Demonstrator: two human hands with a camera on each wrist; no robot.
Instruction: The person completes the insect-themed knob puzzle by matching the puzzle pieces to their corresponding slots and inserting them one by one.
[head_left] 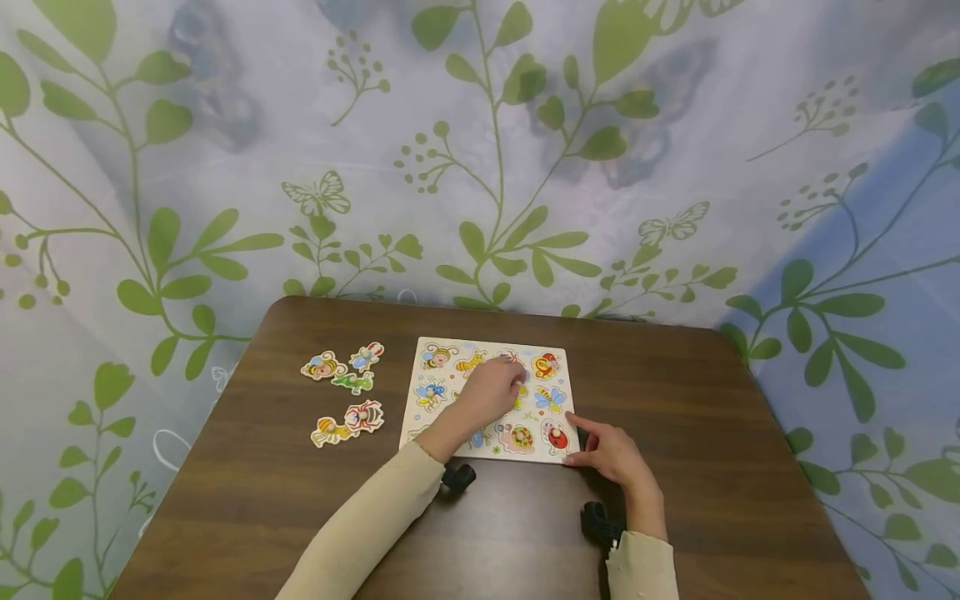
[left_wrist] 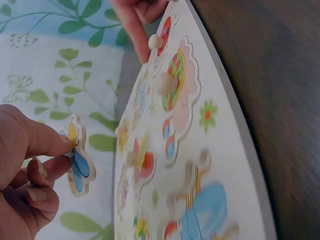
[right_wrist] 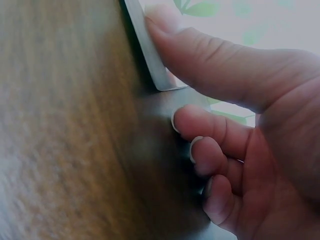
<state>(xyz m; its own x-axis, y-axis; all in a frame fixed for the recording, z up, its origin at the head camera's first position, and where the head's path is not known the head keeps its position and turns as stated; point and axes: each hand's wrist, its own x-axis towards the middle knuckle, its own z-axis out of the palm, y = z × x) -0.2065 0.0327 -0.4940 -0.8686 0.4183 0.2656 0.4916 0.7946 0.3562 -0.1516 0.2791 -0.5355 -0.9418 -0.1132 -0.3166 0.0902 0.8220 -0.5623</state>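
Observation:
Above the puzzle board (head_left: 412, 404), my left hand (head_left: 491, 390) pinches a blue-winged insect puzzle piece (left_wrist: 80, 167) between thumb and fingertips. This piece is held upright in the left wrist view, and in the head view the hand hides it. My right hand (head_left: 611, 450) touches the board's near right corner, with the index finger on the right edge and the thumb (right_wrist: 215, 65) at the corner. Its other fingers bend loosely beside the edge. A ladybug piece (head_left: 555, 437) and a snail piece (head_left: 516, 438), both with knobs, sit in the board near that hand.
Left of the board, several loose pieces lie in two groups, among them a green caterpillar (head_left: 354, 382) and a spider (head_left: 365, 416). They lie on the brown table (head_left: 675, 417), whose far edge meets a leaf-patterned cloth (head_left: 360, 167). Both wrists wear black cameras (head_left: 457, 477).

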